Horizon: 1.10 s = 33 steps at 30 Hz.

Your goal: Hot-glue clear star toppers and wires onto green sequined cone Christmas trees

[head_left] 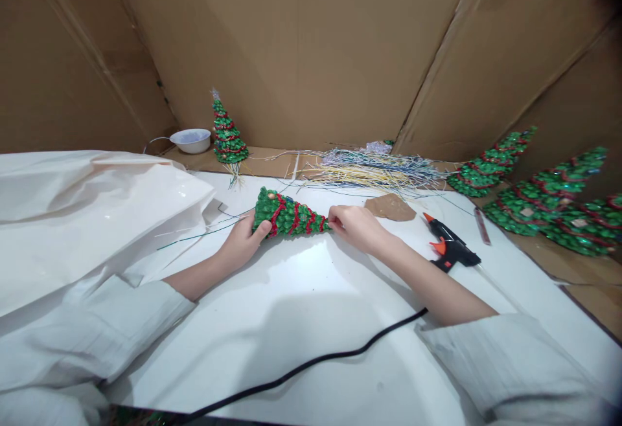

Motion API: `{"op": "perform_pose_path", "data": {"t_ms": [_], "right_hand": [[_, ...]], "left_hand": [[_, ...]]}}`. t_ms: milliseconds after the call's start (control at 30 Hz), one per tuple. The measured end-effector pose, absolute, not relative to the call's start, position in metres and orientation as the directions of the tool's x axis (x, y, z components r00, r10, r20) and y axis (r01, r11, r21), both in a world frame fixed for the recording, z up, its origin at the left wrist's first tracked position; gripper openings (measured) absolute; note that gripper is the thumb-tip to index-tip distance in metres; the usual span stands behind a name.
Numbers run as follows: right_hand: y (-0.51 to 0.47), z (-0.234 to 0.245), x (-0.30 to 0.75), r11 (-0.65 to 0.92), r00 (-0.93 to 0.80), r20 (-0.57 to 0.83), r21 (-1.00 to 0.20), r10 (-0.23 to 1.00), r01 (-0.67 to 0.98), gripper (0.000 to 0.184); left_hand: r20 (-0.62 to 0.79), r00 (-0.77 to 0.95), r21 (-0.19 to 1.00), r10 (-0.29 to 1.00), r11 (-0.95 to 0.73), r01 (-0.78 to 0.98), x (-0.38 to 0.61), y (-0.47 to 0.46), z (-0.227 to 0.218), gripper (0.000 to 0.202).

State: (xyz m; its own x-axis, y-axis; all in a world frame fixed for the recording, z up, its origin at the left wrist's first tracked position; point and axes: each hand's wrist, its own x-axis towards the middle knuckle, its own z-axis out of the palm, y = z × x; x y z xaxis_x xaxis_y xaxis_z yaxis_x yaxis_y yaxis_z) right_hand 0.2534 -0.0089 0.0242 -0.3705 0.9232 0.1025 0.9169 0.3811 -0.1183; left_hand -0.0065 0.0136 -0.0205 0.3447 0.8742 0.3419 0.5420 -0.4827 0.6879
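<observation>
A small green artificial Christmas tree [294, 217] with red garland lies on its side above the white table, its tip pointing right. My left hand [244, 238] is wrapped round its wide base, thumb on the near side. Thin wires [199, 237] stick out leftward from the base, past the hand. At the narrow tip, my right hand [354, 225] has its fingers pinched together. Whether those fingers grip the tip itself or some small piece there is hidden.
A black and orange glue gun [454, 245] lies right, its black cord [311, 362] crossing the front. Behind are a wire bundle [379, 170], a brown scrap [390, 207], a standing tree [227, 131] and a white bowl [192, 141]. More trees [490, 162] stand right; plastic sheeting [97, 212] lies left.
</observation>
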Motion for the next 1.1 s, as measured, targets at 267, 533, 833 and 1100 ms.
{"op": "perform_pose_path", "data": {"t_ms": [267,533,833,1100], "right_hand": [[-0.0102,0.0259,0.2518,0.337,-0.328,0.083,-0.137,0.941,0.932,0.014],[-0.0058,0.0238,0.2554,0.269,-0.266,0.054,-0.327,0.962,0.906,0.006],[-0.0088,0.0234,0.2511,0.273,-0.253,0.109,-0.252,0.961,0.928,0.015],[-0.0103,0.0193,0.2469,0.243,-0.220,0.140,-0.180,0.965,0.953,0.016]], "left_hand": [[0.356,0.344,0.674,0.869,-0.494,0.549,-0.0062,0.0148,-0.0208,0.063],[0.332,0.326,0.678,0.885,-0.464,0.570,-0.0071,0.0144,-0.0214,0.066],[0.330,0.318,0.665,0.889,-0.458,0.591,-0.0048,0.0129,-0.0170,0.064],[0.328,0.311,0.648,0.892,-0.452,0.613,-0.0048,0.0124,-0.0156,0.053]]}}
